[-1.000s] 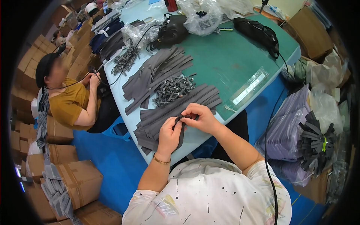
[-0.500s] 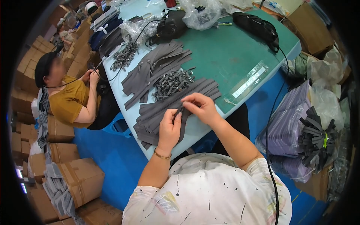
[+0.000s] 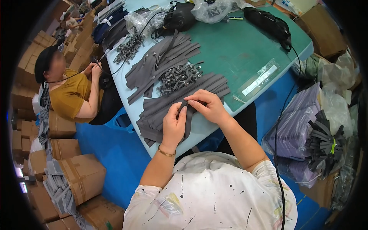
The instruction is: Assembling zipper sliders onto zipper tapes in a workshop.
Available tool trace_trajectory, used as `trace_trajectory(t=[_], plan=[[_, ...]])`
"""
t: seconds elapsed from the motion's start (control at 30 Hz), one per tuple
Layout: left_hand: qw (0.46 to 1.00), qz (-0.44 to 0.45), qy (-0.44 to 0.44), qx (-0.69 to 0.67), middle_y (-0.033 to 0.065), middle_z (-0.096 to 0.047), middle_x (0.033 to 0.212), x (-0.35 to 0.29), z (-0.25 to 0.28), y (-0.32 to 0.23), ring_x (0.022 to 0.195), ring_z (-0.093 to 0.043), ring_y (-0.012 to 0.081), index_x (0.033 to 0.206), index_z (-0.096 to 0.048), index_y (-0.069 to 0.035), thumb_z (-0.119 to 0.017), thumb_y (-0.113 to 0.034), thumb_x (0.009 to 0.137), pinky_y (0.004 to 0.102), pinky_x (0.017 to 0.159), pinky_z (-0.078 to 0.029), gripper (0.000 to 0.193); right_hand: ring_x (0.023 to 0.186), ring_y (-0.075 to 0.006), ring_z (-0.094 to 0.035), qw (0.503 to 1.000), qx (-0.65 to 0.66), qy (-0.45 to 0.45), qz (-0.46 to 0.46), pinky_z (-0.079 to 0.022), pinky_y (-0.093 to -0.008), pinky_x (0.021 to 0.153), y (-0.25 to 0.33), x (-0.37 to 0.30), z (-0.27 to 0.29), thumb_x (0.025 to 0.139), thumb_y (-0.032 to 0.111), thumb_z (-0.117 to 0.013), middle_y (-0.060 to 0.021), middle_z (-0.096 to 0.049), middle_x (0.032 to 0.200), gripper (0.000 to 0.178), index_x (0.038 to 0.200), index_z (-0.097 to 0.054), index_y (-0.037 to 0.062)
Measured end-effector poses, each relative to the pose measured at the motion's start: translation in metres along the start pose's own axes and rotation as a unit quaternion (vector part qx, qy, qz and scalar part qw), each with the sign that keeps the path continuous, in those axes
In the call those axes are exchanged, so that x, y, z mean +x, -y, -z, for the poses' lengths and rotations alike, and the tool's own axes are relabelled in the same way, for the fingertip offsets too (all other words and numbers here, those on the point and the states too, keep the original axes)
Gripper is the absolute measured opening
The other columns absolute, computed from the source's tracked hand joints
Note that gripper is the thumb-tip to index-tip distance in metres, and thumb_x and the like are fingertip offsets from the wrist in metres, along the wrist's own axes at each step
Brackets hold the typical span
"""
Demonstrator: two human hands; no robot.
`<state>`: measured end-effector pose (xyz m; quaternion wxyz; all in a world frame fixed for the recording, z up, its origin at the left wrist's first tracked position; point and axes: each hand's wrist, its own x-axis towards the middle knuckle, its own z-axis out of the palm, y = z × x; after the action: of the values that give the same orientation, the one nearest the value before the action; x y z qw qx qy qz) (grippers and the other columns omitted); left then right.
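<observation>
Both of my hands meet over the near edge of the table. The left hand [image 3: 174, 124] pinches a dark grey zipper strip [image 3: 188, 128], whose length hangs down beside the thumb. Against its upper end, the right hand's [image 3: 209, 107] thumb and fingers are pressed together; any small part between them is hidden. Under and beyond my hands lies a fanned stack of grey zipper strips [image 3: 209, 85]. Just past that sits a heap of small zipper sliders with grey pulls [image 3: 179, 78]. A second bundle of grey strips [image 3: 163, 57] is spread farther left.
A co-worker [image 3: 74, 92] sits at the table's left side. Black bags [image 3: 268, 25] and clear plastic bags lie along the far side of the green mat [image 3: 226, 50]. Cartons [image 3: 82, 178] stand at left, wrapped purple stacks [image 3: 295, 119] at right. A black cable [image 3: 276, 153] hangs by my right arm.
My right fingers have moved down and in to meet the left fingertips at the strip's end. The whole view has shifted slightly.
</observation>
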<state>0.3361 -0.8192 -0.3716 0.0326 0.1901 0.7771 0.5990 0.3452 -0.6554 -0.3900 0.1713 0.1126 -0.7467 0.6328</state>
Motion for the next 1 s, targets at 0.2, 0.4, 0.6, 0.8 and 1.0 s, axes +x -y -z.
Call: trace_trajectory(t=[0.2,0.4,0.6,0.8,1.0], plan=[[0.999,-0.008,-0.014,0.032,0.0023,-0.052,0.066,-0.001,-0.001,-0.004,0.059,-0.043,0.007,0.093,-0.057,-0.001,-0.055,-0.014,0.091,0.0226,0.056,-0.04,0.014,0.071,-0.0145,-0.053,0.999,-0.037,0.004,0.035,-0.042,-0.025,0.061,-0.001,0.001,0.001,0.081,0.007,-0.063,-0.0042,-0.058,0.076,0.016,0.096,-0.069,0.0066],[0.987,-0.097,-0.043,0.117,0.0048,-0.056,0.083,0.002,0.003,0.006,0.071,-0.05,0.0072,0.094,-0.057,-0.001,-0.059,-0.009,0.089,0.0223,0.063,-0.043,0.01,0.072,-0.0161,-0.055,0.997,-0.068,-0.007,0.038,-0.044,-0.0269,0.062,0.003,0.001,-0.006,0.08,0.013,-0.065,-0.0017,-0.057,0.074,0.013,0.092,-0.071,0.0124],[0.973,0.018,-0.031,-0.226,0.0017,-0.054,0.094,0.005,0.003,-0.003,0.087,-0.052,0.0069,0.118,-0.046,-0.003,-0.056,0.002,0.087,0.0191,0.078,-0.044,0.033,0.075,-0.0163,-0.054,0.993,-0.084,-0.003,0.081,-0.046,-0.0271,0.065,0.01,0.007,-0.006,0.081,0.015,-0.065,-0.0049,-0.056,0.085,0.026,0.107,-0.066,0.0126],[0.947,0.053,-0.016,-0.317,0.0024,-0.055,0.098,0.006,0.008,-0.003,0.088,-0.052,0.0076,0.123,-0.05,-0.002,-0.054,0.003,0.088,0.021,0.081,-0.043,0.035,0.078,-0.0077,-0.054,0.983,0.14,-0.002,-0.121,-0.046,-0.0212,0.069,0.014,0.003,-0.015,0.082,0.01,-0.067,-0.0015,-0.055,0.093,0.04,0.12,-0.054,0.0065],[0.879,0.124,-0.048,-0.458,0.0022,-0.057,0.092,0.011,0.018,0.003,0.084,-0.054,0.0095,0.118,-0.054,-0.002,-0.053,-0.001,0.089,0.0218,0.078,-0.045,0.029,0.073,-0.0052,-0.057,0.912,0.328,-0.127,-0.214,-0.047,-0.0191,0.062,0.008,-0.002,-0.029,0.078,0.007,-0.071,0.0018,-0.06,0.078,0.023,0.098,-0.061,0.002]])
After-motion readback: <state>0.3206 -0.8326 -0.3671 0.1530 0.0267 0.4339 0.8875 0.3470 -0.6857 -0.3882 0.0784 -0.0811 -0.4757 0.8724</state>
